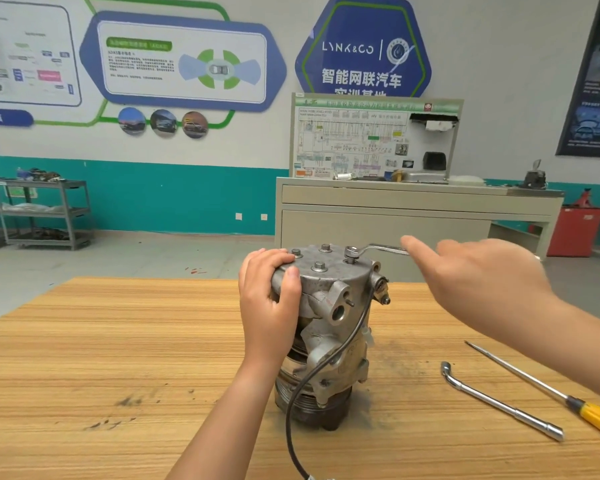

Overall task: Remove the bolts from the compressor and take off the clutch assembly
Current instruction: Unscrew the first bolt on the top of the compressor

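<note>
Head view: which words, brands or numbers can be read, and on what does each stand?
"LYNK&CO": blue hexagon sign.
"智能网联汽车": same sign, lower; the line beneath is half hidden.
"HV": wiring board; its other print is too small.
"共赢": blue band, far left.
Blurred text: white panel, dark poster.
No text seen: compressor.

Bright, even indoor light. The compressor (323, 341) casts only a faint, soft shadow on the surface (118, 341). The right hand (478, 282) is smeared with blur. Wall posters (184, 64) bow toward the frame's upper corners, and the far background is slightly soft.
</note>
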`<state>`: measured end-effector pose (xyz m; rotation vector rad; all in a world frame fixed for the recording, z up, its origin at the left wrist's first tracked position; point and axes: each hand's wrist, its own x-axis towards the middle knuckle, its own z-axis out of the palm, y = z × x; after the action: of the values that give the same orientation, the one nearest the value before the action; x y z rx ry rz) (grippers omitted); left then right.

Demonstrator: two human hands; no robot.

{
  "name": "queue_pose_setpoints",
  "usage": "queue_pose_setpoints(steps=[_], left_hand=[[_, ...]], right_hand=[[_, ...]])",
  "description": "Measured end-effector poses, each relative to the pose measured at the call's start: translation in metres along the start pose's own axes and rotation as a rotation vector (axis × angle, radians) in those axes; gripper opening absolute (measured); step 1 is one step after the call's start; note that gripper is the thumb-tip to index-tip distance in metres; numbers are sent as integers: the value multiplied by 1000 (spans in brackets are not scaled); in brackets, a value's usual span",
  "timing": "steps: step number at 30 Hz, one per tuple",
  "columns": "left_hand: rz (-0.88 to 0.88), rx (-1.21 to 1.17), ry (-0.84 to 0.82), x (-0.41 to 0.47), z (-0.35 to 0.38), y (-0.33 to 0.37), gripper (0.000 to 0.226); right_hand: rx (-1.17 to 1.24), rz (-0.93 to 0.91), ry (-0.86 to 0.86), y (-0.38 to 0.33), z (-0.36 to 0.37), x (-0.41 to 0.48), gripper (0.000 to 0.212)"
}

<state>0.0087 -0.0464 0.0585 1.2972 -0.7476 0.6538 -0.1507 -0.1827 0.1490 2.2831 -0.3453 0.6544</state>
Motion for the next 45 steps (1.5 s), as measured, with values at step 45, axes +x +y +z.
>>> queue_pose_setpoints(steps=[45], left_hand=[[-45,-48,-15,-2,-1,1,30]], right_hand=[[55,52,-339,-36,-56,16,18]])
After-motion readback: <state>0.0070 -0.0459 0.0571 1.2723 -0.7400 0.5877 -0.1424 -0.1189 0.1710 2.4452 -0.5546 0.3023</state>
